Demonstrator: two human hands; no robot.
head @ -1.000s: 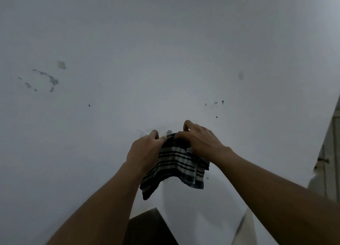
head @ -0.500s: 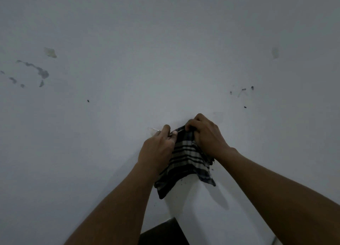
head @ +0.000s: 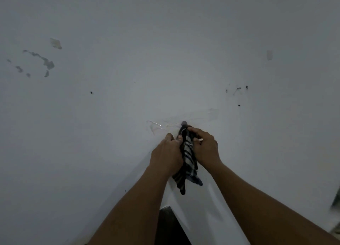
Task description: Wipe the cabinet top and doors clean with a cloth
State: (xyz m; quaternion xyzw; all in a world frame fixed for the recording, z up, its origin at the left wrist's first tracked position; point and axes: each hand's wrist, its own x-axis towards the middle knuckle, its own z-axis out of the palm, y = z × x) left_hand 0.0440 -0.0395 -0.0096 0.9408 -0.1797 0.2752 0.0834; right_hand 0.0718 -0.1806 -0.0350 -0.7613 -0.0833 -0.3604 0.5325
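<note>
Both hands, left [head: 166, 153] and right [head: 206, 149], pinch a bunched dark-and-white striped cloth [head: 187, 159] against the white wall [head: 165, 61]; judging by this, no cabinet wiping is under way.

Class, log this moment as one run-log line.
left hand: gripping dark-and-white striped cloth | right hand: gripping same cloth | cloth: bunched, against white surface | marks: unwiped

cloth [head: 188, 153] now bunched narrower
</note>
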